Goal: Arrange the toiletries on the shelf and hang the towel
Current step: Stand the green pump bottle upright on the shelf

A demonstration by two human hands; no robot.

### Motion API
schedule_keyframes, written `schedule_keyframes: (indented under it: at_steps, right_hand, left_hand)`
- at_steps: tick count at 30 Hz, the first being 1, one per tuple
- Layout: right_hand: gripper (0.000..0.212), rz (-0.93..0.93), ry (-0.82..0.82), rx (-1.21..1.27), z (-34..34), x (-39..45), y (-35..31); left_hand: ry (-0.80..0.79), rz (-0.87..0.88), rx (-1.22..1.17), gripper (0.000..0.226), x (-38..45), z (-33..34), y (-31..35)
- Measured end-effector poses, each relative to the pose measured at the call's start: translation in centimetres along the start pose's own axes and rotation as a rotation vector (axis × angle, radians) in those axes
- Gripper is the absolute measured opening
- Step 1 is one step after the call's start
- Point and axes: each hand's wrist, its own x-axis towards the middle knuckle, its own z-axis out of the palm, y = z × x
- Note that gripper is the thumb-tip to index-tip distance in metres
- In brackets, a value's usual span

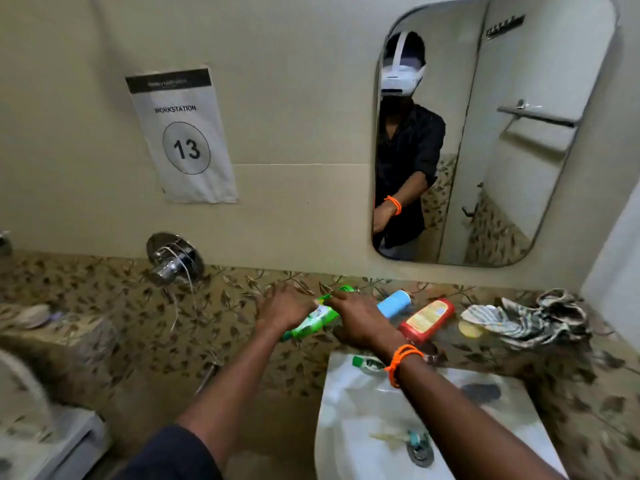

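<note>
Both hands meet at mid frame: left hand (282, 308) & right hand (360, 318) wrap the green tube (313, 320), lying on the shelf. Blue bottle (394, 304), red bottle (427, 320) & striped towel (526, 318) lie to the right, sink (363, 427) below

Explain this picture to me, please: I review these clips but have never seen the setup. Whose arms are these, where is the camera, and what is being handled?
There is no machine: a person wears a camera on the head, looking down at their own arms. The mirror shows that headset. Both hands are on a green tube lying on the glass shelf above the sink: the left hand covers one side, the right hand, with an orange wristband, the other. How firm the grip is cannot be told. Lying to the right are a blue bottle, a red bottle and a crumpled striped towel. The wall sign reads Workstation 13.
</note>
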Motion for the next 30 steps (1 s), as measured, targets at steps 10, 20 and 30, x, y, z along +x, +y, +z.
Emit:
schedule_keyframes:
  at_steps: [10,20,30]
  right_hand:
    - [0.050,0.151,-0.008,-0.120,7.1,4.6,-2.5]
    - [0.044,0.501,0.330,0.434,2.0,6.6,0.9]
    - [0.054,0.579,0.165,0.631,0.4,8.6,3.1]
  left_hand:
    - [-0.686,-0.161,-0.704,0.048,1.6,1.2,-6.1]
    - [-0.214,0.140,-0.926,0.072,5.0,-11.6,-0.5]
    - [-0.456,0.128,-1.062,0.064,6.5,0.5,0.3]
